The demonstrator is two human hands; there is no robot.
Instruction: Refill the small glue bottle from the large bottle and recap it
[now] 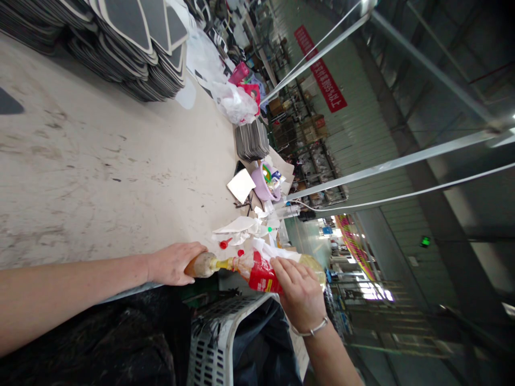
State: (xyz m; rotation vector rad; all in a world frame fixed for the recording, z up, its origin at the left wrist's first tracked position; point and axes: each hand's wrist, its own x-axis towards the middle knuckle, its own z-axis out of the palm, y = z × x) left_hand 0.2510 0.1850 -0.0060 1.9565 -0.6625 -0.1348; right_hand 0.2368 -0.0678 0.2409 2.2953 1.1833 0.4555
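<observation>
The view is turned on its side. My left hand is closed around a small, stained amber container at the table's edge. My right hand grips a large clear bottle with a red label and yellowish liquid inside. The bottle's yellow neck meets the mouth of the small container, and whether liquid flows is too small to tell. Beside them on the table lie a red cap and crumpled white paper.
Stacks of dark, pale-edged sheets stand at upper left, with a smaller stack further along. A purple basket holds small items. A white perforated crate sits below the table edge. Metal poles rise beyond.
</observation>
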